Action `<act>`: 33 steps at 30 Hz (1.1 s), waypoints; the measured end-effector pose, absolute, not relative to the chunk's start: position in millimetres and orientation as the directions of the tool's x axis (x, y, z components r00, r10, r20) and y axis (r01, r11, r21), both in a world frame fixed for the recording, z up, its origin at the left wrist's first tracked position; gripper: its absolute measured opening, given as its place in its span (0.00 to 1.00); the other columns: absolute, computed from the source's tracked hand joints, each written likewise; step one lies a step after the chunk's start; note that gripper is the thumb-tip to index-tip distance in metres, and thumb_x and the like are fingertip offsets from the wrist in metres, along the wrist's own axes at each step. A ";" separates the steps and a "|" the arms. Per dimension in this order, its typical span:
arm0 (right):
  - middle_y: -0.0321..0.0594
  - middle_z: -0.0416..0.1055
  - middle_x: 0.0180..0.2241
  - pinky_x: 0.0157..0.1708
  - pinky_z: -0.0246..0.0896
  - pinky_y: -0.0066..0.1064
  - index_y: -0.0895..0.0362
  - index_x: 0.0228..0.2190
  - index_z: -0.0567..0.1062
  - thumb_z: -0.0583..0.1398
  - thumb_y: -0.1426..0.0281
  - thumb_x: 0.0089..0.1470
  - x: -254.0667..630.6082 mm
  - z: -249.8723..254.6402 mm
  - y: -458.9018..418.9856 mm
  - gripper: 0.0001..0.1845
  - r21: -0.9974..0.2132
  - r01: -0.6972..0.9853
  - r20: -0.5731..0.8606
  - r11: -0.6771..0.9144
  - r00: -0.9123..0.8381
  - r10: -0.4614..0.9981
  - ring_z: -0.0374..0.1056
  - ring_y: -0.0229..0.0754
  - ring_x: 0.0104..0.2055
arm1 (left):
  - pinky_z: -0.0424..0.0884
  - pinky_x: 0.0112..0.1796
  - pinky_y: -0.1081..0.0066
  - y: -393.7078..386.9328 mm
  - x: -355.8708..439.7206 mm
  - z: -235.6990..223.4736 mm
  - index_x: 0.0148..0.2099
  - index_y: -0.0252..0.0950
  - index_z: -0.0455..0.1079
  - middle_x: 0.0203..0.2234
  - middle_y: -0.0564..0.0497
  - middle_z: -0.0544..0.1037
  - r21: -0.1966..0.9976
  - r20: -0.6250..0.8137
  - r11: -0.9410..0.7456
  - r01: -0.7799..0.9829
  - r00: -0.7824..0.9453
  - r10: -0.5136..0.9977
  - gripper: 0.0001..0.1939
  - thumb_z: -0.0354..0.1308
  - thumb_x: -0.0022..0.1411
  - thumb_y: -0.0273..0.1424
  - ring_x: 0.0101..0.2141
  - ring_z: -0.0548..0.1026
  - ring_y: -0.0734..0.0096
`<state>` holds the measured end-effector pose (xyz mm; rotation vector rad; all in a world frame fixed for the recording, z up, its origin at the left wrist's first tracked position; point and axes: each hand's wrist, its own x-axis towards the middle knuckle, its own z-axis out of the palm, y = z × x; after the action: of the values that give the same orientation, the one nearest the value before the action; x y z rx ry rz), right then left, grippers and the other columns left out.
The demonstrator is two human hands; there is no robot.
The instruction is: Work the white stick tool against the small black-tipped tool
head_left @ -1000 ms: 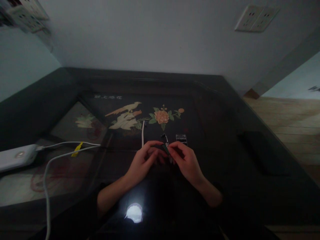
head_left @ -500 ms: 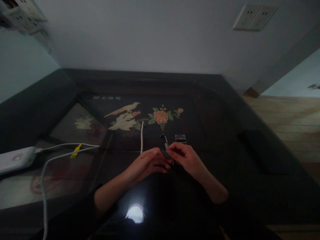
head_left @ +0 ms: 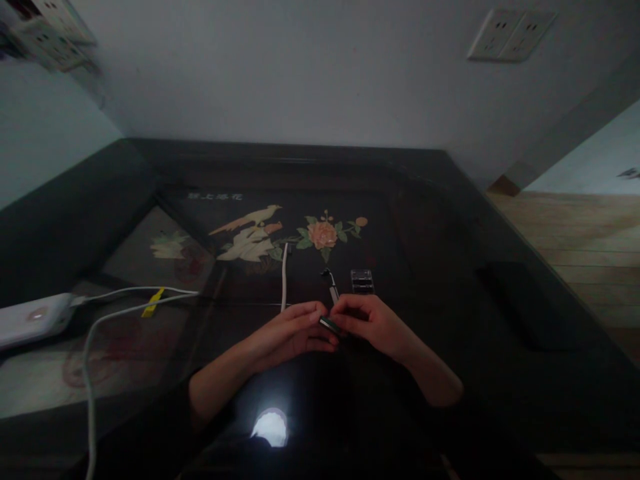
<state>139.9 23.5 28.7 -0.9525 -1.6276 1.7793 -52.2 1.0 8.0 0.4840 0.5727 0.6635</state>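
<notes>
While the left hand (head_left: pixel 290 331) grasps a small dark piece (head_left: pixel 329 325) between thumb and fingers above the surface (head_left: pixel 440 267), the right hand (head_left: pixel 376 328) has its fingertips bunched at the piece's edge; whether they grip it too cannot be told. The step in hand appears to be close fingertip work on that piece, and the next move seems to call for a steady left-hand pinch. Just beyond lie a slim item (head_left: pixel 333 291) and a clear case (head_left: pixel 362 280).

The left edge crops the white device (head_left: pixel 37 320); fingers (head_left: pixel 356 305) partly hide a piece (head_left: pixel 330 325) too small to identify.
</notes>
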 end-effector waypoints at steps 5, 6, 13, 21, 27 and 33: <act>0.32 0.70 0.23 0.30 0.61 0.28 0.58 0.27 0.75 0.64 0.56 0.51 140.6 30.3 23.5 0.16 -0.985 0.063 -0.163 -0.160 -0.637 0.753 0.65 0.34 0.25 | 0.71 0.42 0.67 -0.4 -53.1 5.2 0.36 0.31 0.68 0.34 0.43 0.80 0.597 -0.300 0.694 -0.401 0.691 0.657 0.16 0.68 0.54 0.36 0.37 0.78 0.67; 0.32 0.70 0.23 0.30 0.61 0.28 0.58 0.27 0.75 0.64 0.56 0.51 140.7 30.5 23.4 0.16 -0.985 0.058 -0.160 -0.161 -0.642 0.750 0.65 0.33 0.25 | 0.71 0.42 0.67 -0.5 -53.2 5.1 0.36 0.31 0.68 0.34 0.44 0.80 0.603 -0.294 0.691 -0.399 0.694 0.657 0.16 0.68 0.54 0.36 0.37 0.78 0.67; 0.32 0.70 0.24 0.30 0.60 0.28 0.58 0.28 0.76 0.64 0.56 0.51 143.5 31.5 24.6 0.16 -0.987 0.091 -0.157 -0.128 -0.659 0.736 0.65 0.33 0.26 | 0.71 0.42 0.65 -0.4 -52.8 5.3 0.35 0.32 0.68 0.33 0.47 0.78 0.631 -0.268 0.668 -0.394 0.698 0.664 0.15 0.69 0.52 0.35 0.39 0.78 0.65; 0.33 0.71 0.24 0.31 0.61 0.28 0.58 0.27 0.75 0.64 0.56 0.51 144.5 31.6 26.1 0.16 -0.988 0.096 -0.156 -0.124 -0.673 0.723 0.66 0.34 0.27 | 0.71 0.42 0.66 -0.3 -52.9 9.3 0.35 0.31 0.69 0.33 0.48 0.77 0.662 -0.282 0.655 -0.365 0.688 0.669 0.16 0.70 0.51 0.35 0.38 0.77 0.68; 0.33 0.71 0.24 0.31 0.62 0.28 0.58 0.26 0.76 0.64 0.57 0.51 145.1 32.4 25.2 0.16 -0.987 0.096 -0.161 -0.131 -0.669 0.726 0.67 0.34 0.26 | 0.71 0.43 0.66 -0.5 -52.7 8.3 0.32 0.31 0.68 0.32 0.48 0.77 0.656 -0.279 0.656 -0.374 0.687 0.671 0.16 0.70 0.50 0.35 0.38 0.77 0.68; 0.34 0.72 0.25 0.29 0.62 0.27 0.57 0.29 0.75 0.64 0.58 0.52 144.4 30.7 25.0 0.14 -0.987 0.089 -0.159 -0.132 -0.643 0.749 0.67 0.35 0.26 | 0.70 0.42 0.65 -0.3 -52.1 7.3 0.30 0.32 0.67 0.31 0.48 0.77 0.645 -0.263 0.645 -0.409 0.674 0.690 0.16 0.70 0.50 0.35 0.37 0.76 0.67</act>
<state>144.4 25.0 30.7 -0.9358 -1.6668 1.8268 -52.1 -0.3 7.3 0.5833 0.5270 0.6597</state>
